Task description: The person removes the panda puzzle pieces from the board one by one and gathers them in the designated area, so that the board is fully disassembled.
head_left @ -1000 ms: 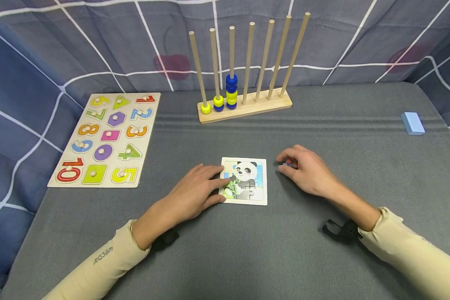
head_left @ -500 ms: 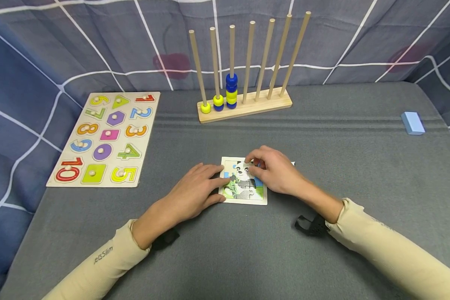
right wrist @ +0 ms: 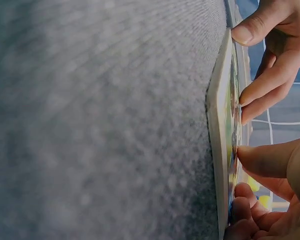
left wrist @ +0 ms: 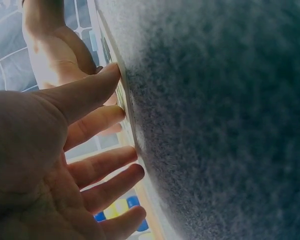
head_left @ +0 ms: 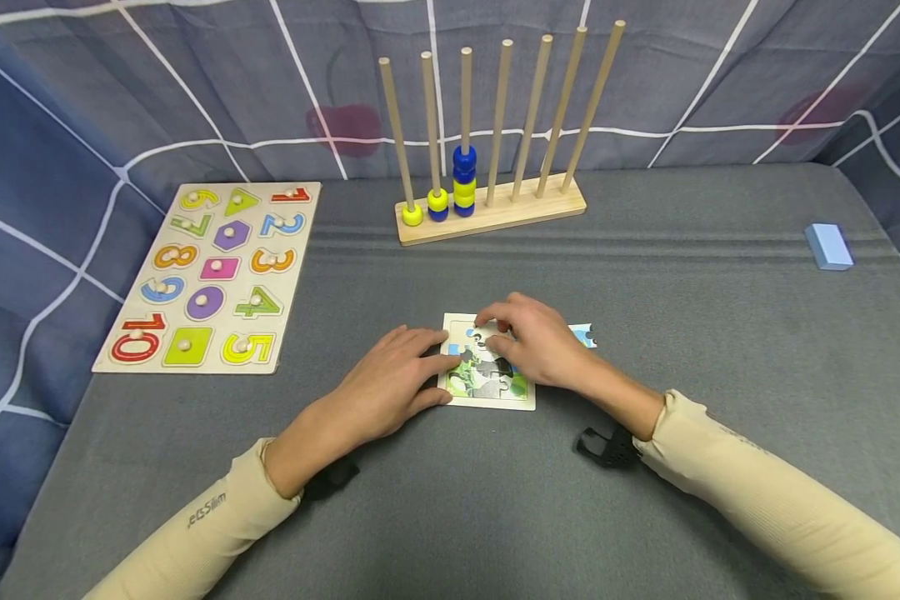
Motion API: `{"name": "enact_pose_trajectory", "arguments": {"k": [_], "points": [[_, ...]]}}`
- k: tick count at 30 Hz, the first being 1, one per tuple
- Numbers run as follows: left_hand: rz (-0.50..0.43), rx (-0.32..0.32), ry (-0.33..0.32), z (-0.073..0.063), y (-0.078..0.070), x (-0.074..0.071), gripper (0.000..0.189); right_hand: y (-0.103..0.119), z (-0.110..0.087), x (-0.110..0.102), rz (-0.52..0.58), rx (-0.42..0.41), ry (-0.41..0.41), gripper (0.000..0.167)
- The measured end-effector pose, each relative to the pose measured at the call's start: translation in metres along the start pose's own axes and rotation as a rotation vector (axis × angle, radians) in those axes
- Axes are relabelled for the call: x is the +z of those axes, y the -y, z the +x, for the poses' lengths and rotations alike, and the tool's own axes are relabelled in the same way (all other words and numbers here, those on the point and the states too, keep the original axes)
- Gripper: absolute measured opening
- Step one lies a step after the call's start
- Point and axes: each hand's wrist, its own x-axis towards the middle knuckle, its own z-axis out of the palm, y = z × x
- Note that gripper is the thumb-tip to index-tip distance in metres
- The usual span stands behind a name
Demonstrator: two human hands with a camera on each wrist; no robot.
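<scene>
A small square panda puzzle (head_left: 495, 403) lies flat on the grey tabletop in front of me. My left hand (head_left: 390, 385) rests at its left side, fingers extended, their tips on the frame. In the left wrist view, the left thumb (left wrist: 97, 87) touches the board's edge. Over the upper right of the puzzle is my right hand (head_left: 537, 340), thumb and index finger bent down onto the panda's face. I cannot tell whether they pinch a piece there. A loose blue puzzle piece (head_left: 582, 335) lies just right of the board, partly behind the right hand.
A number-and-shape peg board (head_left: 221, 325) lies at the left. Behind the puzzle stands a wooden bead rack (head_left: 498, 218) with tall rods and several blue and yellow beads. A light blue block (head_left: 828, 247) sits far right. Grid-patterned cloth (head_left: 682, 75) hangs behind.
My right hand has moved left from the tabletop beside the puzzle onto the panda's face. The loose piece where its fingers were now shows. My left hand has stayed still.
</scene>
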Motion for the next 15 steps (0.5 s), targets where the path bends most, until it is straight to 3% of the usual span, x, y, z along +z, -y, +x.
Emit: {"name": "enact_pose_trajectory", "arguments": {"k": [15], "points": [[-0.008,-0.005,0.002,-0.0001,0.0005,0.0003,0.044,0.0026,0.0029,-0.0011,-0.046,0.030,0.040,0.027]]}}
